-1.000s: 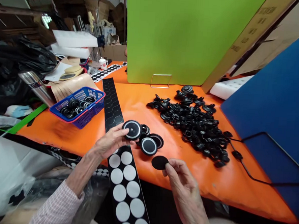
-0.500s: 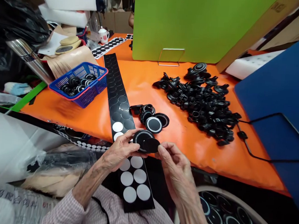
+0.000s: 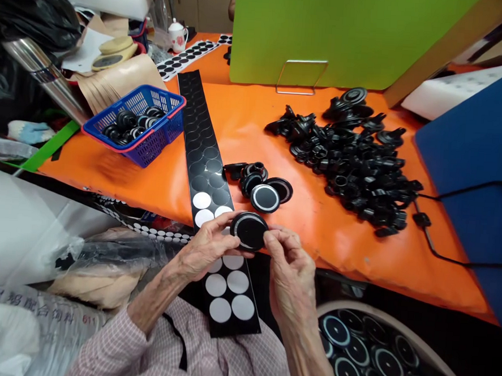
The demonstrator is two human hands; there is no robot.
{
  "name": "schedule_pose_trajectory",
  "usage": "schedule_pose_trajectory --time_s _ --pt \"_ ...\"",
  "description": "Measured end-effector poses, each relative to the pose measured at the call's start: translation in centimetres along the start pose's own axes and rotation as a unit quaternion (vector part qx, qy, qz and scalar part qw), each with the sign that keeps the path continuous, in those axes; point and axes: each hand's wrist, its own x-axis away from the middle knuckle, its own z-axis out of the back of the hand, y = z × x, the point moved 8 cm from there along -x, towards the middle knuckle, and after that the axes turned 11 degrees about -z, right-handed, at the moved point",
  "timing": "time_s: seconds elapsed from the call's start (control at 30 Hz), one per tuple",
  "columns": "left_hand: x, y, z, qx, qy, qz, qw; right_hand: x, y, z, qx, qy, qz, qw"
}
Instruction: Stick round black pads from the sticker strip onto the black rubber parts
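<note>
Near the table's front edge, my left hand point(image 3: 207, 248) is closed round a black round plastic part point(image 3: 237, 223) with a pale ring on its face. My right hand point(image 3: 291, 264) pinches the right edge of a black round sticker point(image 3: 251, 233), which lies over the middle of that face. Whether the sticker is pressed down cannot be made out. Under my hands a black sticker sheet point(image 3: 200, 142) runs from the table down to my lap, with white circles at its near end. Just beyond, several similar round parts point(image 3: 265, 198) lie together.
A large pile of black plastic parts point(image 3: 354, 166) covers the table's right side. The blue basket point(image 3: 147, 147) at left holds round parts. A tub point(image 3: 396, 316) of ringed parts stands low at right. Green point(image 3: 328, 39) and blue point(image 3: 470, 150) boards stand behind and at right.
My right hand has brought the sticker left over the part's face; before, it overhung the right side. The whole view has shifted slightly.
</note>
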Motion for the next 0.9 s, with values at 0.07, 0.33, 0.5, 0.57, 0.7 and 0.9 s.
schedule_pose_trajectory --time_s 0.07,0.33,0.5,0.57,0.7,0.9 --pt "0.0 -0.1 0.0 0.000 -0.001 0.000 1.000 0.0 0.0 -0.2 0.000 0.001 0.003 1.000" --pt "0.0 -0.7 0.3 0.004 0.005 0.006 1.000 -0.2 0.5 -0.2 0.013 0.009 0.001 1.000" --pt "0.1 -0.6 0.2 0.001 0.016 0.015 1.000 -0.2 0.2 -0.1 0.048 0.027 0.019 0.998" --pt "0.1 -0.5 0.2 0.000 0.016 0.015 1.000 -0.1 -0.1 -0.1 0.069 0.036 0.030 0.996" --pt "0.1 -0.7 0.3 0.000 0.014 0.013 1.000 0.1 -0.5 -0.3 0.107 0.048 0.054 0.992" --pt "0.0 -1.1 0.6 0.001 0.006 0.005 1.000 0.5 -0.6 -0.3 0.171 0.095 0.114 0.974"
